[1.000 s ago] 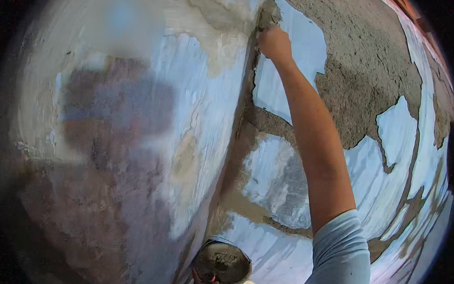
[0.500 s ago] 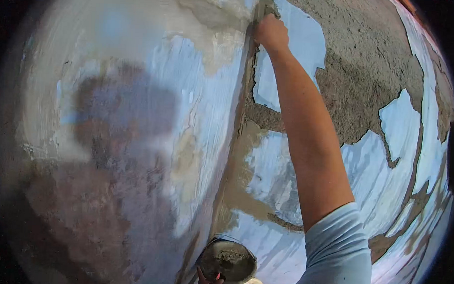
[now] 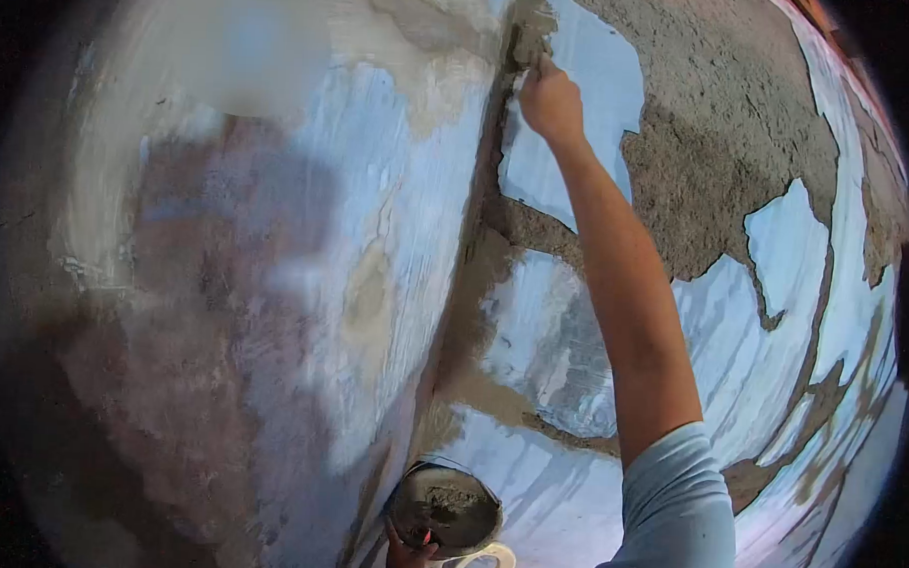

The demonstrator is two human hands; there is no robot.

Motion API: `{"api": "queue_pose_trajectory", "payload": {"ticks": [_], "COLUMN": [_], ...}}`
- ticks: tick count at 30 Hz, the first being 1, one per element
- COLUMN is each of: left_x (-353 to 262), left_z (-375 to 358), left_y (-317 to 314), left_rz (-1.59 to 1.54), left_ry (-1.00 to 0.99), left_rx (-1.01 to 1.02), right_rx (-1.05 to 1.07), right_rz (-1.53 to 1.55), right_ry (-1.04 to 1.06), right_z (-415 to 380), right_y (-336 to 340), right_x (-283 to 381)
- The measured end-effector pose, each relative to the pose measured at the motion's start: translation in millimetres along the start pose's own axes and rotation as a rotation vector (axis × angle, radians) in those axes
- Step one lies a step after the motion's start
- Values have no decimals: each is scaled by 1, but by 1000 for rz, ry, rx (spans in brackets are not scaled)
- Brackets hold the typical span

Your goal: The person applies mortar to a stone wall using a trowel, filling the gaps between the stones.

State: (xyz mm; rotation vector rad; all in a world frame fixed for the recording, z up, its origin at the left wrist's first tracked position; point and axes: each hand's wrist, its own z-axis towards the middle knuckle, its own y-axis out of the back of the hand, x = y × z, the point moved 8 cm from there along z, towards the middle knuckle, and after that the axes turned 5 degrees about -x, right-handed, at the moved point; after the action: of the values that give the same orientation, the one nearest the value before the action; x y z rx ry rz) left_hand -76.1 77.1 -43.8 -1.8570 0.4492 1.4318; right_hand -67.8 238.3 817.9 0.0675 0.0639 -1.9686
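My right hand [image 3: 553, 99] is up at the wall corner, closed with its fingers against the narrow strip beside a pale blue paint patch [image 3: 587, 78]. What it grips is hidden behind the fingers. Just above the fingertips sits a smear of damp grey mortar [image 3: 534, 24]. Low in the view, my left hand [image 3: 407, 561] clasps the near rim of a round dark bowl [image 3: 466, 535], its thumb over the edge by a small red spot. A lump of grey mortar [image 3: 451, 498] lies inside the bowl.
The left wall [image 3: 378, 181] carries worn whitish-blue paint and shadows. On the right wall, rough bare render [image 3: 724, 163] shows between flaking blue paint. A smoothed brown mortar band [image 3: 463, 334] runs down the corner. Below the bowl is a cream curved piece [image 3: 497, 564].
My right hand has moved slightly down, uncovering more of the mortar smear above it. The bowl in my left hand has shifted a little left and up in view.
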Motion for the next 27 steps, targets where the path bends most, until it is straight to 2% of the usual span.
{"api": "queue_pose_trajectory", "payload": {"ticks": [2,5,9,11,14,17,18,20,26,27], "left_x": [4,-12,17,-27,-23,-18,-13,-6,-3,6], "left_z": [4,-9,9,-7,-13,-6,-4,2,-2,4], "left_y": [-2,-7,4,-6,-11,-6,-4,-3,2,1], "left_rz": [-138,-27,60,111,-15,83,109,142,324,211], "left_ry": [7,43,-95,-192,109,-37,-69,-79,165,58], "left_rx": [27,15,-9,20,-9,-11,-14,-29,-111,-71], "right_rx": [13,-10,35,26,20,-16,34,11,-24,-35], "right_rz": [17,54,41,47,-7,18,-28,-29,-148,-175], "right_ry": [-47,-93,-121,-126,-135,-160,-218,-180,-61,-55], "right_z": [-8,-17,-37,-36,-19,3,9,24,29,27], "right_y": [-9,-20,-17,-19,-30,-29,-26,-27,3,9], "right_x": [2,4,3,1,-10,-14,-13,-16,-41,-45]}}
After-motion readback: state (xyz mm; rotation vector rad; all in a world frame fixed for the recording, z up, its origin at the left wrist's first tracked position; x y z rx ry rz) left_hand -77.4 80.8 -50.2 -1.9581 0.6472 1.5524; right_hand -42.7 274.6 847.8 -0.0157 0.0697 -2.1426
